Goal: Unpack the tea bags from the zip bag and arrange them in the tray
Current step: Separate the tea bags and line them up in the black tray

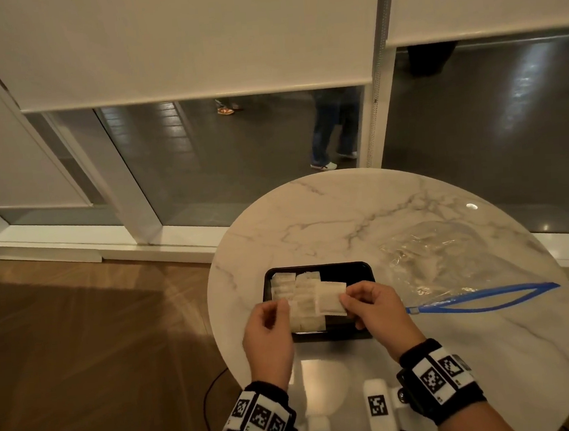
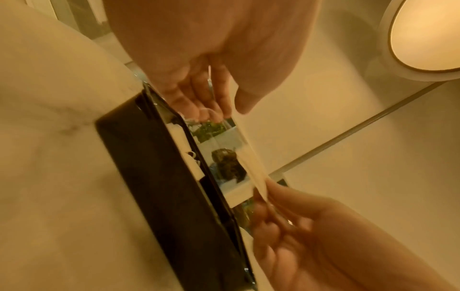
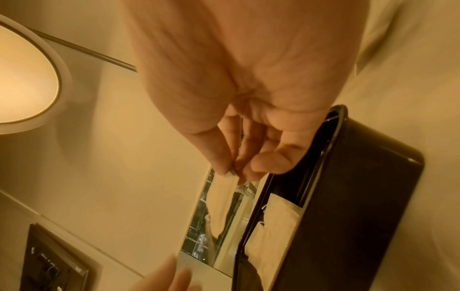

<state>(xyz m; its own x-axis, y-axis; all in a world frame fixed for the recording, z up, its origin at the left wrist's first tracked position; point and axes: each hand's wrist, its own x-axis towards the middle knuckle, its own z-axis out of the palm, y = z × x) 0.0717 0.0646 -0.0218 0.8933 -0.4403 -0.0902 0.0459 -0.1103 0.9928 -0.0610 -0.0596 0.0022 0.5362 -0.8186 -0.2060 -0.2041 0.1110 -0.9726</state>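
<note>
A black tray [image 1: 360,270] sits on the round marble table [image 1: 378,207], its left part filled with several white tea bags [image 1: 300,289] in rows. My right hand [image 1: 347,301] pinches the right edge of one more tea bag [image 1: 332,300] just above the tray's middle. In the right wrist view that hand [image 3: 236,171] has thumb and fingers closed on the tea bag [image 3: 219,196] beside the tray [image 3: 348,196]. My left hand [image 1: 282,310] hovers over the tray's left side, fingers loosely bent, with nothing plainly in them. The clear zip bag [image 1: 445,259] lies flat to the right, its blue zip [image 1: 490,298] gaping.
The tray's right half is bare black. Two white tagged devices [image 1: 379,410] stand at the table's near edge. The table's left edge drops to a wooden floor. A glass wall rises behind, with a person's legs [image 1: 331,132] beyond it.
</note>
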